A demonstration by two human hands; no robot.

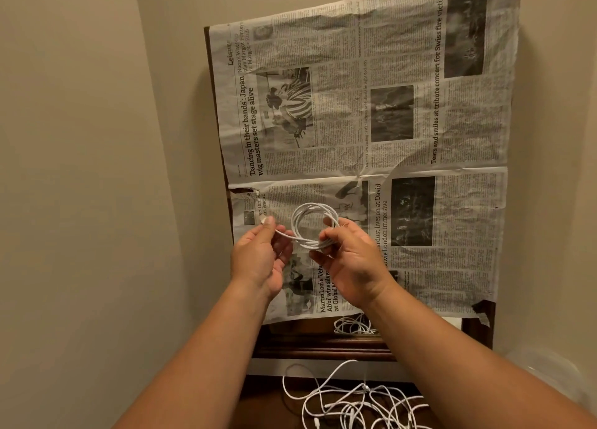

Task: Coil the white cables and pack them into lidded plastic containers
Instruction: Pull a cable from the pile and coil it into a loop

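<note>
The right hand [352, 260] curls its fingers [330, 234] round the coiled white cable [310, 223], above the newspaper [355, 112] covering the worktop [323, 345]. The left hand [258, 260] pinches its loose end. Forearms partly hide tangled cables [355, 402] below.

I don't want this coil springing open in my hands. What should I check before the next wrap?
1. Right hand grips the coiled white cable where its loops bunch together: ok.
2. Left hand pinches the cable's free end: ok.
3. Loops lie together in one round ring: ok.
4. Coil is free of the tangled pile of loose white cables: cannot tell, the forearms hide the space between them.
5. Lidded plastic container is ready: cannot tell, only a blurred clear shape shows at the lower right.
</note>
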